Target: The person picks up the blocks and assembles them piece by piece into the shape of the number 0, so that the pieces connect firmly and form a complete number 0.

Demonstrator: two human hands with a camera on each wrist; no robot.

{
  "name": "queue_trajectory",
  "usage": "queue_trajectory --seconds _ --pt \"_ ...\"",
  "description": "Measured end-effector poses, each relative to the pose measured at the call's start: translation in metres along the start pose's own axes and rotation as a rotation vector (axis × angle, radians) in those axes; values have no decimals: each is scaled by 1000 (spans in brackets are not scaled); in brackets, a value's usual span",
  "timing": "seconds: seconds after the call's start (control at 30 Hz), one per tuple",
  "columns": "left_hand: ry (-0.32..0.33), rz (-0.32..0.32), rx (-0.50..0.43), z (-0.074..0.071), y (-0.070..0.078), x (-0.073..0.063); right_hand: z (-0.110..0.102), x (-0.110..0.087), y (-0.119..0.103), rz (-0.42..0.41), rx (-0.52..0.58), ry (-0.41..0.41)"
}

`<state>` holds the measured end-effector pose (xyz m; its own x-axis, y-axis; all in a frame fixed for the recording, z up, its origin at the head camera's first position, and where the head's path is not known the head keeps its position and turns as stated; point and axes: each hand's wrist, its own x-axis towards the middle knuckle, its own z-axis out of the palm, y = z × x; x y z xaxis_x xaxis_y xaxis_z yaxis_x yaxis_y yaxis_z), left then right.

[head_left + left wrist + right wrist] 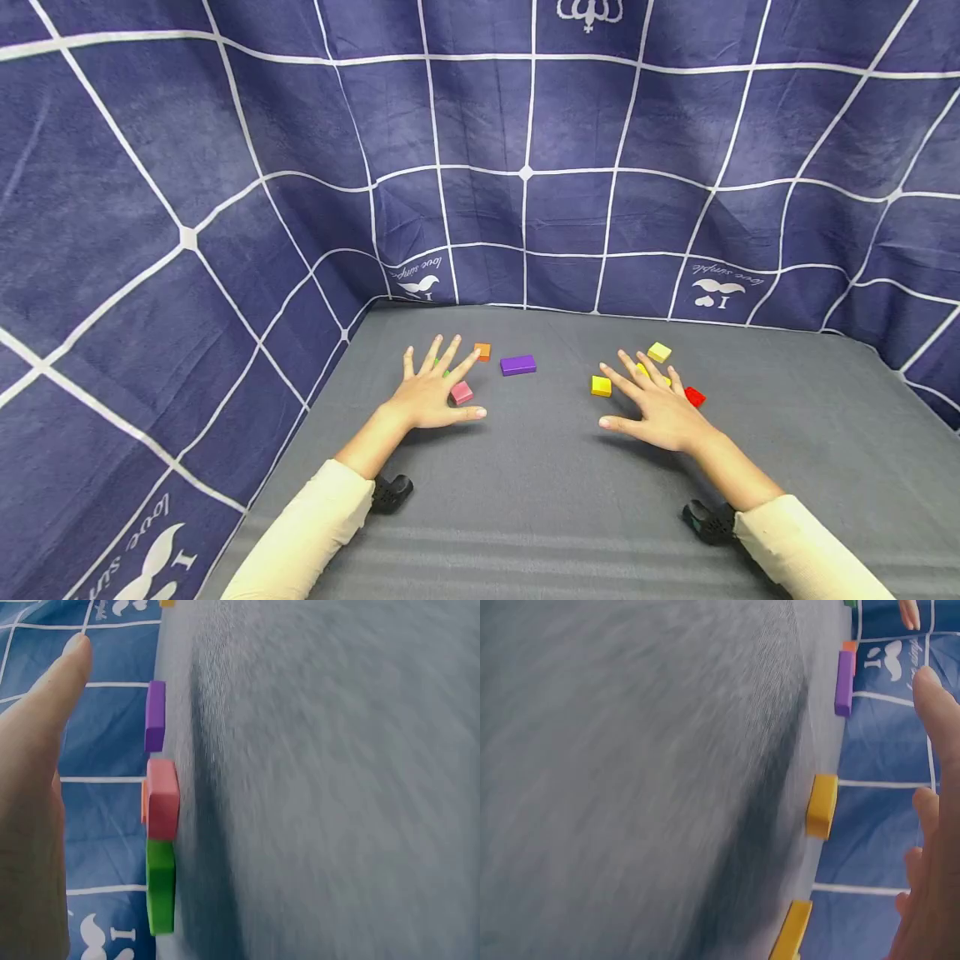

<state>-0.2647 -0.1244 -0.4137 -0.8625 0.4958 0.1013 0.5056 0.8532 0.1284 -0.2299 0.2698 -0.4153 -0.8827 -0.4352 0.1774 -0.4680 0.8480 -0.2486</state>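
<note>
My left hand [431, 398] hovers with fingers spread over the left part of the grey table, holding nothing. Under and beside its fingers lie a pink block [461, 392], a green block [160, 887] mostly hidden from the head view, and an orange block [482, 351]. A purple block [518, 365] lies between the two hands. On the right, my right hand [660, 412] is also spread above the table and grips nothing. Around its fingers are a yellow block [601, 386], another yellow one partly covered, a pale yellow block [659, 352] and a red block [695, 397].
A grey cloth [525, 500] covers the table. Dark blue curtains [480, 208] with white grid lines stand along the back and left edges. Black wrist devices sit below each wrist, the left one [392, 493] and the right one [708, 522].
</note>
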Motion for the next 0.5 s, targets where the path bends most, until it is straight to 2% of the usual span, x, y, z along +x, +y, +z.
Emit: queue_trajectory --seconds 0.27,0.5 --pt "-16 5 -70 10 15 28 17 33 -13 -6 64 -4" --pt "21 39 -134 14 28 53 32 66 -28 -37 119 15"
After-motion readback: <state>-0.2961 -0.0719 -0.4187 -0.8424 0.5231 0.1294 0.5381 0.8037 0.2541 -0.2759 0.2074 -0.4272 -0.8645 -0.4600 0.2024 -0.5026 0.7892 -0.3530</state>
